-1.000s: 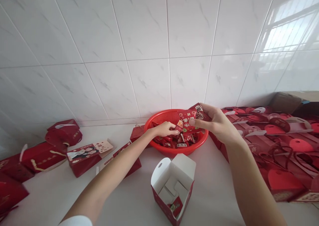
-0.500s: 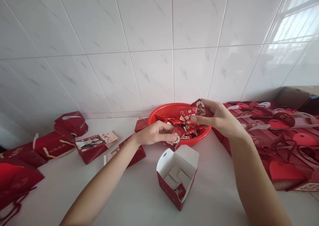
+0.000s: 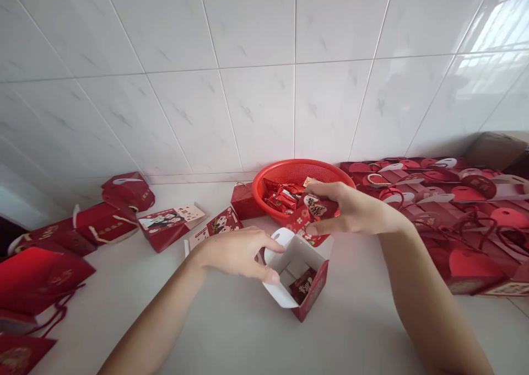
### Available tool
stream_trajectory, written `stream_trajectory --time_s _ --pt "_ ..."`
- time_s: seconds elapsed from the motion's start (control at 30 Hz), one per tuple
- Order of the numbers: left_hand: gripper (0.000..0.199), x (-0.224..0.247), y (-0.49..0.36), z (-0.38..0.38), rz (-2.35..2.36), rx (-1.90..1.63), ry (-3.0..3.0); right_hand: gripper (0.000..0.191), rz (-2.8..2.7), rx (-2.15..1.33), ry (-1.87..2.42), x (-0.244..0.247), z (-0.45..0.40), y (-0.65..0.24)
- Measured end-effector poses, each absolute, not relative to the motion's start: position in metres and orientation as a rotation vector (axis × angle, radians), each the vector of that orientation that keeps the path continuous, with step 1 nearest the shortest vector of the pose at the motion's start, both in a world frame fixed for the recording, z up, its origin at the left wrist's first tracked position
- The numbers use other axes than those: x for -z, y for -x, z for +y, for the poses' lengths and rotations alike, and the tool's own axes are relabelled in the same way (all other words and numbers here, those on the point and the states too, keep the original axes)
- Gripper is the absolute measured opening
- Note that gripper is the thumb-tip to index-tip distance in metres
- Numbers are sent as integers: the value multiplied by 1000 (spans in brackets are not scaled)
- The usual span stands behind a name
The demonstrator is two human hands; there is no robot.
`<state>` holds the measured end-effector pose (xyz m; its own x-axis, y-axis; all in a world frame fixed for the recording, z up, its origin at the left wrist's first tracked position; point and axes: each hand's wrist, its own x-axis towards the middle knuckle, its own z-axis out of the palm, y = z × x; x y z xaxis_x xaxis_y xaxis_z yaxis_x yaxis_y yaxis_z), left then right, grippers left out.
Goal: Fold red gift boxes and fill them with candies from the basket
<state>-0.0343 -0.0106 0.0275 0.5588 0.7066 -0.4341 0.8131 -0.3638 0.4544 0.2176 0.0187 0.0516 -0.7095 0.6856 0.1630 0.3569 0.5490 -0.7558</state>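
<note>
An open red box [image 3: 314, 296] with a white inside stands on the counter in front of me, flaps raised. Inside it lies a dark red packet [image 3: 303, 287]. My left hand [image 3: 246, 253] is at the box's left flap, thumb and forefinger apart, with nothing held in it. Above the far side of the box, my right hand [image 3: 345, 207] grips a red printed snack packet [image 3: 306, 216] between thumb and fingers. Just behind that packet sits a red plastic basket [image 3: 264, 179] with small red-wrapped sweets [image 3: 285, 196] in it.
Rows of closed red gift boxes [image 3: 458, 226] fill the right side. On the left are red boxes [image 3: 107, 226], a box with a picture on it [image 3: 165, 226] and red bags with cord handles [image 3: 41, 281]. A tiled wall [image 3: 256, 116] rises behind the counter.
My left hand has let go of its packet and come down to the box, where a dark red packet now lies. My right hand has lowered its packet toward the box.
</note>
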Motion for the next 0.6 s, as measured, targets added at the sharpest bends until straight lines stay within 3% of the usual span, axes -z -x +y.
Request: stream_trajectory --time_s 0.37,0.47,0.6 --pt "88 -26 38 -4 1252 221 -2113 20 -2509 -1087 797 -35 23 -196" --pt "88 -21 40 -1 1242 185 -2107 10 -2443 -1199 775 -33 20 -192" --pt "72 -17 43 6 1086 92 -2111 8 -2553 -1152 713 -30 18 -187"
